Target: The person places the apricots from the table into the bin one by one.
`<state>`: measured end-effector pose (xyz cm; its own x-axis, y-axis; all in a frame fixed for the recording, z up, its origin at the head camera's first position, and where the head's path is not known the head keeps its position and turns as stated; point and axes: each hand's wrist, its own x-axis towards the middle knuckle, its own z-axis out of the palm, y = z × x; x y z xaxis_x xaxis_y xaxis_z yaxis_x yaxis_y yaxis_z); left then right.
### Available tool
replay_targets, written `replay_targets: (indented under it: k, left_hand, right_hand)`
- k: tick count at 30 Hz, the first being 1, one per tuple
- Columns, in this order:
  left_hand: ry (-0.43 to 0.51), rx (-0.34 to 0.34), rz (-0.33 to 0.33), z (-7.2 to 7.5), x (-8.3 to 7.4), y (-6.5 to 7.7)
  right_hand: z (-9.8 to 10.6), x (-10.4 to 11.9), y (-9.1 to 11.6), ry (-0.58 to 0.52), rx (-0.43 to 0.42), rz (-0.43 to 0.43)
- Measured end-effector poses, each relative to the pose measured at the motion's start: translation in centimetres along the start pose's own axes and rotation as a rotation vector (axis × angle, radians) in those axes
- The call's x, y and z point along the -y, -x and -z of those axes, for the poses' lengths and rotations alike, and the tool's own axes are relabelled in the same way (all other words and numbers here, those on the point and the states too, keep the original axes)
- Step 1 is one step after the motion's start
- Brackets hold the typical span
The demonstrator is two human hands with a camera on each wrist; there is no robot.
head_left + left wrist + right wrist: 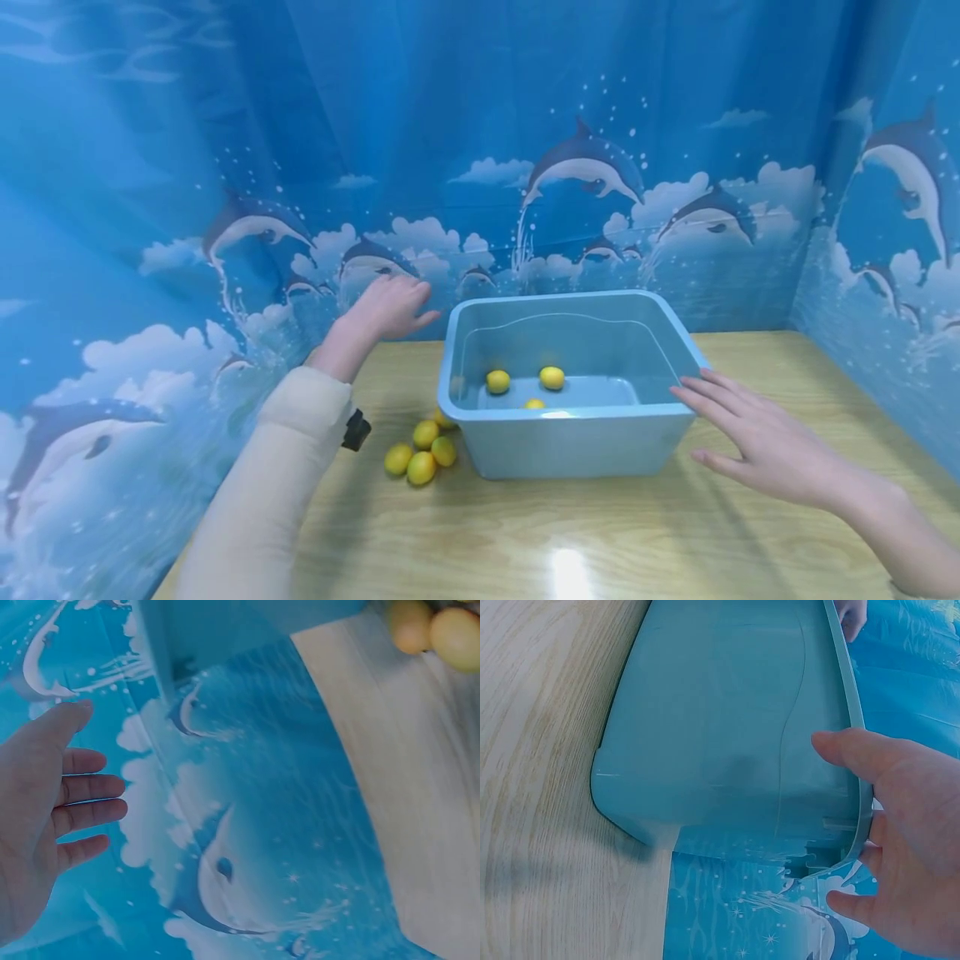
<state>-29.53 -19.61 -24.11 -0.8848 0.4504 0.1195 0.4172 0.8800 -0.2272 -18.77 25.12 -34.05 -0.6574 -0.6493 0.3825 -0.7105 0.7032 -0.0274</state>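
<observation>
A light blue plastic bin stands upright on the table, with three lemons showing inside, one partly hidden by the front rim. Left of it, several yellow lemons lie in a small group. My left hand is raised behind and left of the bin, fingers extended and holding nothing; in the left wrist view its palm shows bare. At the bin's right front corner is my right hand, fingers straight over the rim; the right wrist view shows the thumb by the rim, contact unclear.
The wooden table extends in front of the bin and to its right. A blue curtain printed with dolphins and clouds hangs behind the table and along both sides. A small black object is at the left wrist.
</observation>
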Motion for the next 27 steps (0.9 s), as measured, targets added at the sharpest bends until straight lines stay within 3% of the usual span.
replay_targets:
  k: [7,11,16,22,27]
  left_hand:
    - [0.033,-0.003,0.031,-2.7,1.4,1.4]
    - [0.018,-0.019,0.007,-4.5,1.7,2.1]
    - [-0.003,-0.028,-0.048,-6.9,1.3,2.7]
    - [0.025,0.024,-0.091,-9.6,0.4,3.0]
    - [0.004,0.007,-0.096,-11.3,-0.1,3.1]
  right_hand:
    - [0.0,0.0,0.0,-0.013,0.003,-0.002]
    - [-0.1,-0.1,0.0,-0.008,0.005,-0.002]
    - [-0.2,-0.1,0.0,0.008,-0.003,0.007]
    - [-0.2,-0.1,0.1,0.001,-0.006,0.000]
    - [-0.3,-0.1,0.1,0.005,-0.013,0.000]
